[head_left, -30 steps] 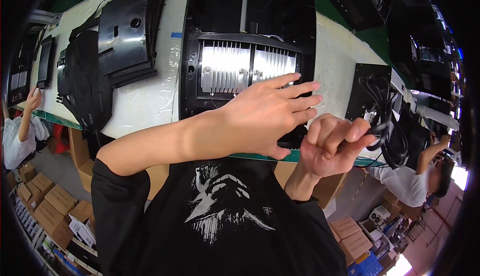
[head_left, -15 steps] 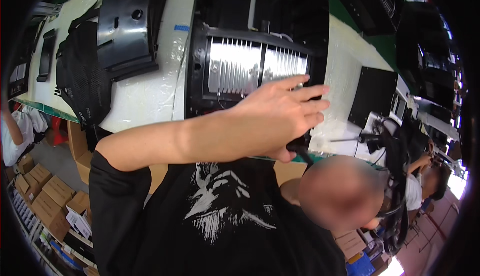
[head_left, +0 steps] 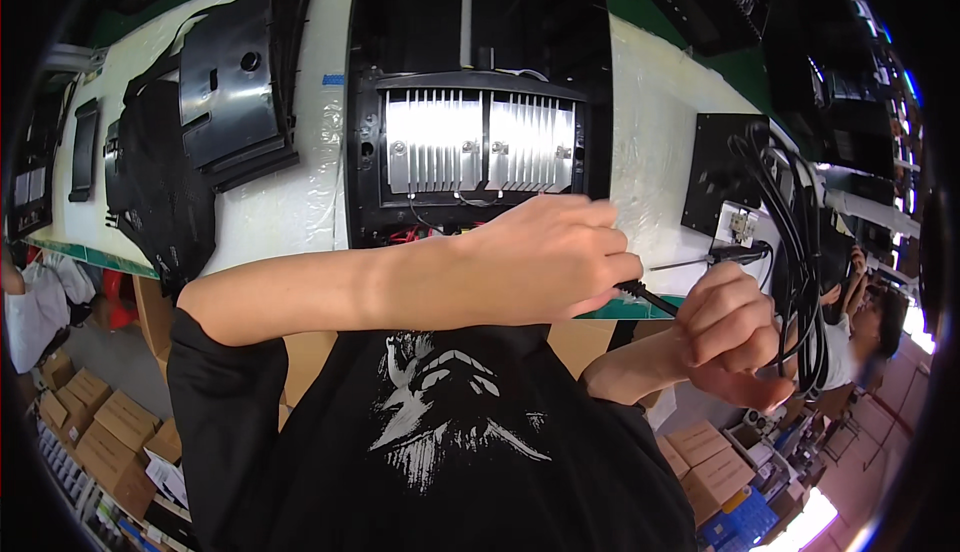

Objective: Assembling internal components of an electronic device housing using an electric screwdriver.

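Note:
My left hand [head_left: 560, 257] reaches across in front of me with its fingers curled, closed on the end of a black cable [head_left: 655, 299] where a ribbed collar sticks out. Whatever lies inside that fist is hidden. To its right, my right hand [head_left: 730, 322] is closed round the same cable, with a hanging coil of cable [head_left: 803, 272] beside it. Beyond my left hand lies a black housing [head_left: 365, 167] holding two silver finned heat sinks [head_left: 435, 142] side by side. Red and other thin wires [head_left: 408, 236] show at its near edge, partly covered by my forearm.
Curved black panels [head_left: 228, 97] lie stacked on black mesh material [head_left: 165, 167] at the left of the white-covered table [head_left: 300, 202]. A flat black plate [head_left: 712, 177] and a small metal-faced part [head_left: 740, 224] lie at right. Cardboard boxes [head_left: 110, 452] stand below; another person [head_left: 865, 317] is far right.
My left hand's spread fingers have curled shut on the cable end. My right hand, blurred before, now shows gripping the cable, and the coil has risen. The whole view has shifted slightly.

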